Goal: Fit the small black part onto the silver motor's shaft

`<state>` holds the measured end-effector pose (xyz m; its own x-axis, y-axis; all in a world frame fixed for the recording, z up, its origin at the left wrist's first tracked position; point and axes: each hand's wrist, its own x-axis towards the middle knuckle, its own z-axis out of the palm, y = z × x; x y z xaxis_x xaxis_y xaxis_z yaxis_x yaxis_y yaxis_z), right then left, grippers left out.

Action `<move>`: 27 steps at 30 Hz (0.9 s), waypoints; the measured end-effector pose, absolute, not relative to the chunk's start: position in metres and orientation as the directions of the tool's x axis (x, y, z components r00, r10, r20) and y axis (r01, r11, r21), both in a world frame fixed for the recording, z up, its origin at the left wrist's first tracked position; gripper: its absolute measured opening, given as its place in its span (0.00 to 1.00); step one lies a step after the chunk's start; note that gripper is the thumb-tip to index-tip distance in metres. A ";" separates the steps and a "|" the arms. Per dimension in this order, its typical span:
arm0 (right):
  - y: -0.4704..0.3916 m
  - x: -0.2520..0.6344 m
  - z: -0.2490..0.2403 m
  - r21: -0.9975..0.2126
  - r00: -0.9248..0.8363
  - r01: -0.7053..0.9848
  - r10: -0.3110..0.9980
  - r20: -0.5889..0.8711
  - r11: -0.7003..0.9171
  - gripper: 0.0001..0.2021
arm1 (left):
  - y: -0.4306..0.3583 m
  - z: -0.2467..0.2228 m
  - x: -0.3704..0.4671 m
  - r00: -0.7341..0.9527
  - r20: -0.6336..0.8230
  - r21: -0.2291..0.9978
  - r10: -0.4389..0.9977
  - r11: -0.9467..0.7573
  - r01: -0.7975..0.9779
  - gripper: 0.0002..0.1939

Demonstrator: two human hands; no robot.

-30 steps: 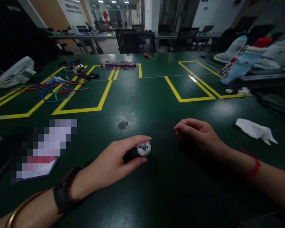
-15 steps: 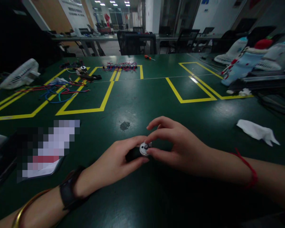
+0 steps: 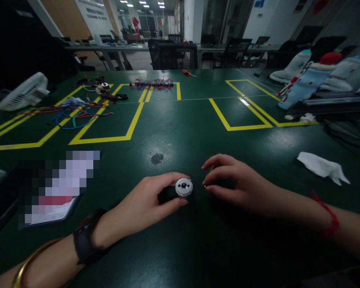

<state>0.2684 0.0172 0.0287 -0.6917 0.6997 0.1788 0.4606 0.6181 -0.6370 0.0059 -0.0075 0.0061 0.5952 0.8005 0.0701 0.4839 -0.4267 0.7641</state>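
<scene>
A small round metal piece, which looks like a small DC motor (image 3: 184, 187), stands on the green table with its silver end face up. That face has a dark centre and small holes. My left hand (image 3: 156, 196) is closed around the motor from the left, thumb in front and fingers behind. Just to the right, apart from the motor, my right hand (image 3: 234, 180) holds thumb and index finger in a pinch. A tiny pale speck shows at those fingertips, too small to name. The other right fingers are curled above.
A phone (image 3: 54, 210), partly blurred out, lies at left. Loose coloured wires (image 3: 75, 116) and a white fan (image 3: 25, 94) are behind it. Crumpled white tissue (image 3: 322, 168) lies at right. Farther back are a wire bundle (image 3: 153, 83), a screwdriver (image 3: 187, 73) and yellow tape (image 3: 249, 128).
My right hand has drawn away from the motor to the right, its fingertips off the end face, which now shows fully. My left hand keeps its hold in the same place.
</scene>
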 end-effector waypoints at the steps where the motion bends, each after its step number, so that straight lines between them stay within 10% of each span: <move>1: 0.016 0.272 0.023 -0.626 -0.698 0.478 0.699 0.154 0.616 0.06 | -0.007 0.007 0.006 0.594 0.066 0.763 0.802 -0.425 0.488 0.18; 19: 0.013 0.278 0.007 -0.579 -0.712 0.527 0.695 0.099 0.622 0.08 | -0.009 0.006 0.004 0.589 0.036 0.738 0.807 -0.419 0.529 0.19; 27: 0.020 0.292 0.016 -0.898 -0.492 0.333 0.866 0.094 0.286 0.09 | -0.010 0.008 0.003 0.592 0.049 0.739 0.805 -0.428 0.520 0.19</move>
